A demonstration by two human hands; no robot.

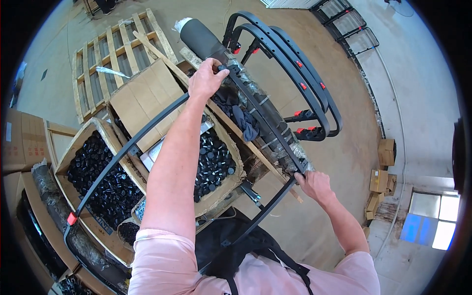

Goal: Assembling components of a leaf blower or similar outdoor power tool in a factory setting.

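My left hand (206,81) and right hand (315,185) pinch the corners of a black metal frame (270,123) — over a grey padded beam (200,39).

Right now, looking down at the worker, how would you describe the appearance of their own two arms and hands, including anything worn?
The left hand and right hand are both ungloved. The left sleeve and right sleeve are short and pale pink; the left one ends in a hem band. No watch or cable shows on either wrist.
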